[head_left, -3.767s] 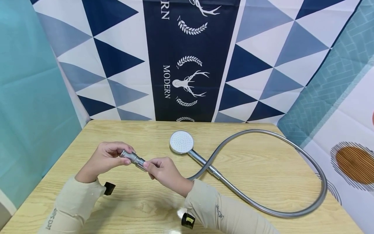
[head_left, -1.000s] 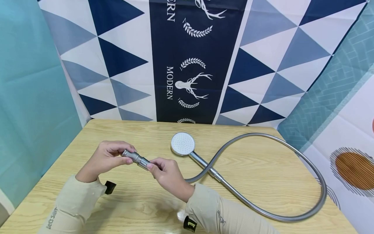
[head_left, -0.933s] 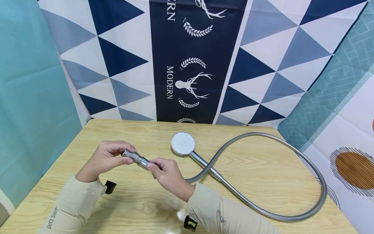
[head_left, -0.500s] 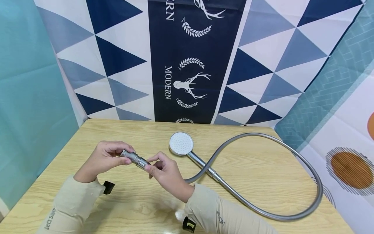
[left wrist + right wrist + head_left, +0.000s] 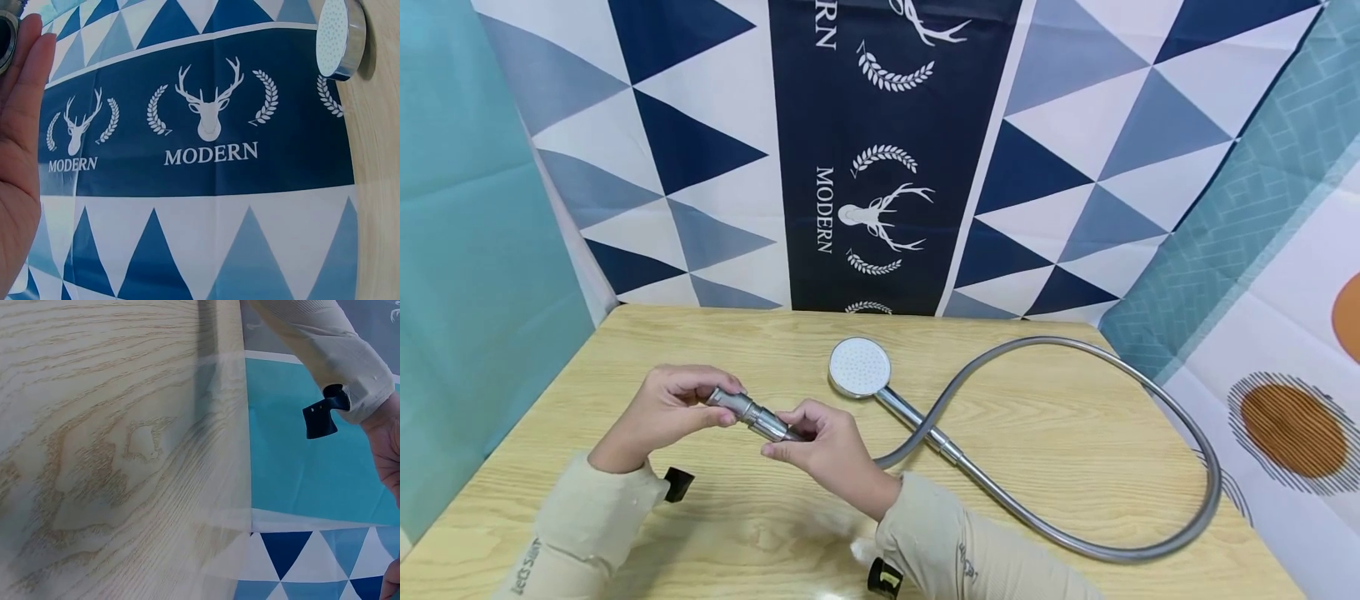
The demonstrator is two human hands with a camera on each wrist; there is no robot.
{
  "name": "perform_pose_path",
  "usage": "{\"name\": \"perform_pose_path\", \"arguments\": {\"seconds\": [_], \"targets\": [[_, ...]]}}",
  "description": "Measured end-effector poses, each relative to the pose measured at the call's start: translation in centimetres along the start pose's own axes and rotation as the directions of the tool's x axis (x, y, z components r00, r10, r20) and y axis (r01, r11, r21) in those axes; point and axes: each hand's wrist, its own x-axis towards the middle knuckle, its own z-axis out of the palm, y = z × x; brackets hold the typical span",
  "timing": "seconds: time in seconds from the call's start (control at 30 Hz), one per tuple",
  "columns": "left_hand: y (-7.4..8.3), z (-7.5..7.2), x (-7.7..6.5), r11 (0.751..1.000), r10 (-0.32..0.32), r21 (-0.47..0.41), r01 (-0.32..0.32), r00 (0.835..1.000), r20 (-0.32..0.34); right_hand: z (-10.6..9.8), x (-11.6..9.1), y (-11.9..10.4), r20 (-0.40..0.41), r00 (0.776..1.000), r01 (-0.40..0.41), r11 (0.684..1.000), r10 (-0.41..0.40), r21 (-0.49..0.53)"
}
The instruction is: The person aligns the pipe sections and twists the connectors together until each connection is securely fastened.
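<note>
In the head view a grey metal hose connector [image 5: 732, 402] is pinched between the thumb and fingers of my left hand [image 5: 658, 417]. It meets, end to end, a chrome hose nut [image 5: 767, 423], tilted down to the right. My right hand [image 5: 835, 450] holds the hose end by that nut, its thumb below and fingers above; the palm side is hidden. A shower head [image 5: 859, 367] lies face up on the table, fixed to the grey shower hose [image 5: 1037, 341]. In the left wrist view the connector's round open end [image 5: 5, 37] shows beside my fingers.
The hose makes a wide loop over the right of the wooden table [image 5: 1045, 425] and crosses the shower-head handle. A patterned cloth [image 5: 880, 167] hangs behind the table, with a teal cloth [image 5: 482, 250] at left. A black wrist mount [image 5: 883, 577] sits under the right sleeve.
My right hand has loosened and taken a fresh grip: its thumb has moved lower, and more of the chrome nut shows. The left hand keeps its pinch. The view has shifted slightly.
</note>
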Motion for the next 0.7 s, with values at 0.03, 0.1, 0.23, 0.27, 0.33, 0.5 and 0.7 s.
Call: {"name": "perform_pose_path", "arguments": {"seconds": [0.03, 0.1, 0.23, 0.27, 0.33, 0.5, 0.7], "targets": [[-0.05, 0.06, 0.0, 1.0, 0.002, 0.002, -0.002, 1.0, -0.002, -0.06, 0.0, -0.01, -0.004, 1.0, -0.007, 1.0, 0.007, 0.008], [-0.13, 0.1, -0.03, 1.0, 0.007, -0.005, -0.007, 1.0, -0.004, -0.11, 0.02, -0.03, -0.003, 0.999, -0.032, 0.999, 0.032, 0.028], [-0.28, -0.06, -0.27, 1.0, 0.016, -0.002, -0.016, 1.0, -0.006, -0.17, 0.02, 0.02, 0.023, 0.996, -0.083, 0.995, 0.082, 0.062], [-0.26, -0.14, -0.29, 1.0, 0.019, -0.004, -0.019, 1.0, -0.004, -0.14, 0.06, 0.01, 0.026, 0.996, -0.087, 0.994, 0.086, 0.061], [-0.25, -0.2, -0.27, 1.0, 0.019, 0.001, -0.019, 1.0, -0.003, -0.17, 0.08, -0.04, 0.027, 0.996, -0.087, 0.995, 0.085, 0.056], [-0.09, 0.0, 0.11, 1.0, -0.004, -0.014, 0.004, 1.0, -0.003, -0.4, 0.1, -0.08, 0.022, 0.998, -0.055, 0.998, 0.055, 0.026], [0.09, 0.13, 0.13, 1.0, -0.019, -0.017, 0.019, 1.0, -0.005, -0.44, 0.13, 0.26, 0.046, 0.999, -0.012, 1.0, 0.013, -0.016]]}}
